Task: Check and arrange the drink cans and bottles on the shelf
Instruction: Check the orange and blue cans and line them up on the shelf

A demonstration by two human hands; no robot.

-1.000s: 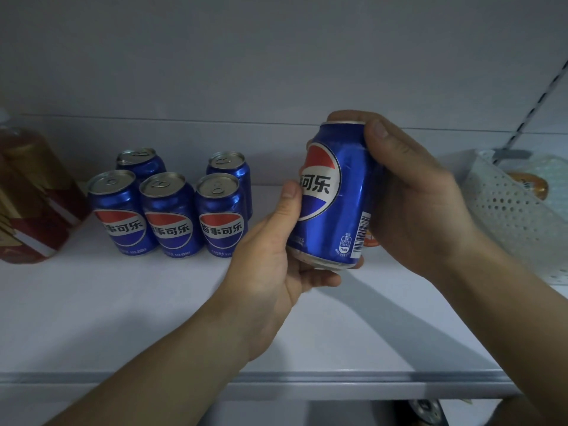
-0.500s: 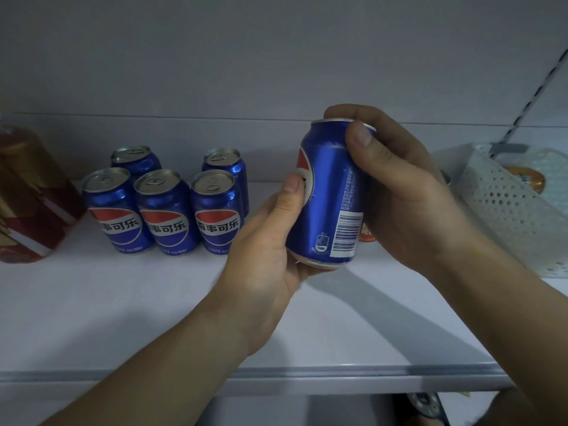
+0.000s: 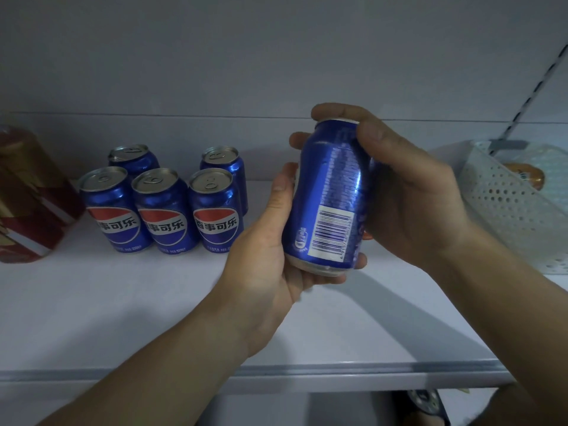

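White metal shelf (image 3: 123,318): red-and-gold canister (image 3: 27,195) far left, five upright blue Pepsi cans (image 3: 163,207) beside it. Left hand (image 3: 270,256) cups held blue aluminium can's (image 3: 329,201) base above shelf, barcode facing camera; right hand (image 3: 408,192) grips its top. White perforated plastic basket (image 3: 507,204) right.

Blue can (image 3: 329,198) held tilted, barcode outward; five blue cans (image 3: 163,204) upright on shelf (image 3: 123,302)

Both forearms are bare up to the frame edge, with no sleeve over them. The left hand (image 3: 264,265) and the right hand (image 3: 412,204) wear no glove, ring or watch. The thumbnails are short and plain, without polish.
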